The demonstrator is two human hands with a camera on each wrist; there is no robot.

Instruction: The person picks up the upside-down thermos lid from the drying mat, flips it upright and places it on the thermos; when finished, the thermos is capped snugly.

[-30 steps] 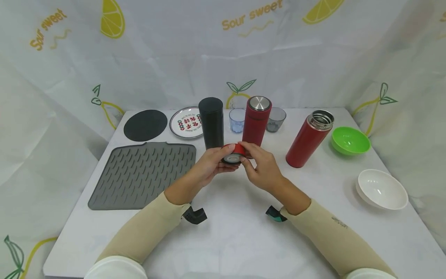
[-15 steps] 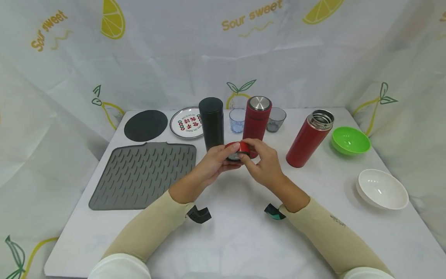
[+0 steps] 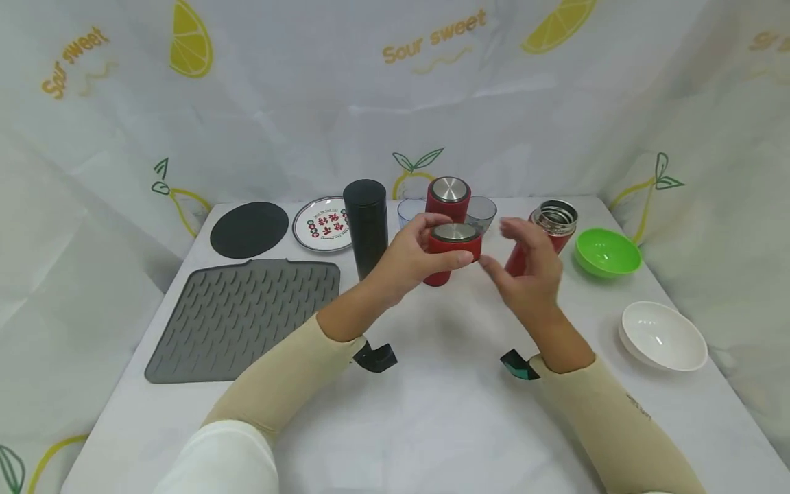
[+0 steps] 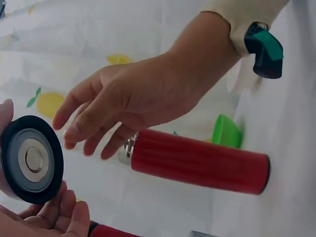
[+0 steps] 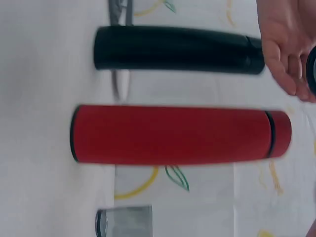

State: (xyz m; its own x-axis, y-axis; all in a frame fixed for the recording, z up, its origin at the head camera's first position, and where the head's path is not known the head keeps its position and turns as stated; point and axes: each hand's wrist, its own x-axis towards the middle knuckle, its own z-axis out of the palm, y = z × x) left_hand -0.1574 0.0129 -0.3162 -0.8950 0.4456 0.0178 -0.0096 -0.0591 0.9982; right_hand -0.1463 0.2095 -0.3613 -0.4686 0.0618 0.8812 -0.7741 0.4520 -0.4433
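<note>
My left hand (image 3: 410, 259) holds a red thermos lid (image 3: 455, 237) with a silver top, raised above the table. In the left wrist view the lid's underside (image 4: 34, 160) shows a black rim and a pale round inner seal. My right hand (image 3: 532, 274) is just right of the lid, its fingers spread and slightly bent, holding nothing. Behind it stands a red thermos (image 4: 197, 160) without a lid, its steel mouth (image 3: 557, 216) exposed. A second red thermos (image 5: 173, 134), lid on, stands behind my left hand, next to a black thermos (image 5: 177, 49).
Two glasses (image 3: 483, 210) stand at the back, partly hidden. A green bowl (image 3: 607, 252) and a white bowl (image 3: 662, 336) sit at the right. On the left lie a grey ridged mat (image 3: 243, 322), a black round mat (image 3: 249, 230) and a printed plate (image 3: 322, 225).
The lid has gone from between both hands, tilted, to the left hand alone, higher and further right, silver top up. My right hand has let go and moved right towards the lidless thermos.
</note>
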